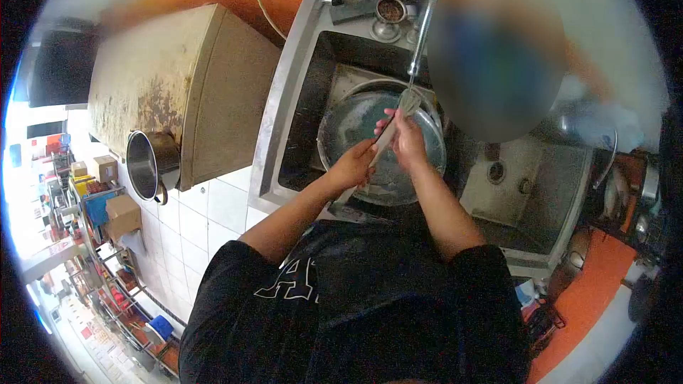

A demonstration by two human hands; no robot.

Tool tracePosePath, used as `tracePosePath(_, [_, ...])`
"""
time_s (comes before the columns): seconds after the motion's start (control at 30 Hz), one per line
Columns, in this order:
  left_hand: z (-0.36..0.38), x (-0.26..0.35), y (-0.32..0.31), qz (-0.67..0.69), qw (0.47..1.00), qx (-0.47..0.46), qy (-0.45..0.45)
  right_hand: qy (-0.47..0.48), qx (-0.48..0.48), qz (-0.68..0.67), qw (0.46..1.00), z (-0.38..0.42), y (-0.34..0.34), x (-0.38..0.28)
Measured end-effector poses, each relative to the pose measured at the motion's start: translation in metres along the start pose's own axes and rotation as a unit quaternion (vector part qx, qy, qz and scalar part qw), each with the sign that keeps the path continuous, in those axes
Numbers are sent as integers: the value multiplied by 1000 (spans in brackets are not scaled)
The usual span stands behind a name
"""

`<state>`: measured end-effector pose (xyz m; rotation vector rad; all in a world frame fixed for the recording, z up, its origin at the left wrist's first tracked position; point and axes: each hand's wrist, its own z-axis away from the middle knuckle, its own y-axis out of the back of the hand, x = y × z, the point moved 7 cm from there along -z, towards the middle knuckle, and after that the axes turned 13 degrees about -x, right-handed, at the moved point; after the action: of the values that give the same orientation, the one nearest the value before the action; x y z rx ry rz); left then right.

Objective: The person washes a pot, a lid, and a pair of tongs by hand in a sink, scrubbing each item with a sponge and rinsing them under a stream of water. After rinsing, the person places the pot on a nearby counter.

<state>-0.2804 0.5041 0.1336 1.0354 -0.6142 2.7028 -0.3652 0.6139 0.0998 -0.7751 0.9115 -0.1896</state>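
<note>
My left hand (353, 165) is closed around a long, pale, flat-sided utensil (385, 139), which slants up and to the right; its exact kind I cannot tell. Higher up the same utensil, my right hand (408, 144) grips it with bent fingers. Its glossy, rounded upper end sits just under the tip of a metal faucet spout (422, 32). Both hands are over a large round metal basin (324, 144) with cloudy grey-green contents, standing in the left sink bowl (299, 124).
To the right is a second sink bowl (498, 203) with a drain. A metal cup with dark contents (390, 10) stands on the back ledge. On the left, a metal pot (155, 163) is beside a stained, box-like unit (160, 78). Cardboard boxes (122, 215) and shelving lie farther left.
</note>
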Motion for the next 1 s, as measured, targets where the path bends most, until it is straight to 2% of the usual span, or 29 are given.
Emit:
tracePosePath(0.1, [10,-8,2,20,1000,12,-15,9,58,-70,996,-9,18,0])
tracePosePath(0.13, [15,-5,1,11,1000,13,-24,-8,0,-61,998,-8,10,-1])
tracePosePath(0.17, [20,-4,0,12,1000,15,-20,-11,0,-64,998,-6,8,-1])
tracePosePath(0.23, [27,-3,3,63,997,37,-22,-1,-82,6,997,-5,-7,-3])
tracePosePath(0.27, [25,-10,9,64,997,38,-20,-3,-82,4,997,-3,-9,-1])
tracePosePath(0.3, [24,-6,16,-97,994,36,-38,-8,-92,-10,996,1,-15,1])
tracePosePath(0.33, [22,-3,17,-255,965,31,-55,-13,-101,-24,994,3,-20,2])
tracePosePath(0.37, [18,-8,17,-255,965,30,-54,-13,-100,-24,995,4,-20,-1])
tracePosePath(0.43, [18,1,9,-102,992,38,-63,-41,-64,-141,987,5,-13,2])
tracePosePath(0.47, [19,8,4,-104,992,37,-62,-39,-63,-142,987,5,-13,2])
tracePosePath(0.53, [22,9,-2,-18,999,34,17,-16,-58,-151,987,3,-12,-1])
tracePosePath(0.57, [20,4,-1,-21,999,32,17,-14,-58,-152,987,4,-13,0])
tracePosePath(0.63, [17,2,1,-14,998,45,-30,22,-44,15,999,9,-18,-12])
tracePosePath(0.77, [23,16,-1,-88,995,18,-44,4,-10,-31,999,8,-4,-19])
tracePosePath(0.83, [23,11,-3,-68,998,6,17,-8,70,-128,989,7,12,-19])
tracePosePath(1.0, [28,18,-8,-52,998,-4,26,10,89,-135,987,5,23,-18])
